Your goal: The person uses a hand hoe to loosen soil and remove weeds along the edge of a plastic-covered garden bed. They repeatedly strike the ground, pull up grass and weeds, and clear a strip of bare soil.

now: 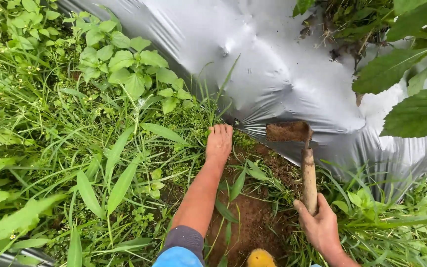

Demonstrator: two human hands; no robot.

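A: How many tools are there?

B: One. A hoe point(300, 148) with a rusty, soil-caked blade and a short wooden handle. It stands nearly upright right of the middle, its blade up against the lower edge of the silver plastic sheet point(282, 69).

A: Who has it?

B: The right hand point(320, 225). Its fingers are wrapped tight round the lower end of the handle, thumb up along the wood.

A: And the other hand?

B: The left hand point(219, 142) is stretched forward, palm down, at the sheet's edge just left of the blade. The fingers are curled down into the grass point(65, 148) where the sheet meets the ground. Whether they pinch anything I cannot tell, since the tips are hidden. So two hands, one tool, and the hands are apart with the blade between them.

A: What lies under them?

B: One patch of bare brown soil point(253, 222), running from the blade back toward the person, with a few loose grass blades across it. At the bottom edge is one small yellow rounded thing point(260, 258), too cut off to tell what it is.

A: Around that?

B: Thick grass and broad-leaved weeds point(124, 69) to the left, and large dark green leaves point(421, 113) hanging over the sheet on the right. One blue and grey sleeve point(181, 247) shows on the left arm.
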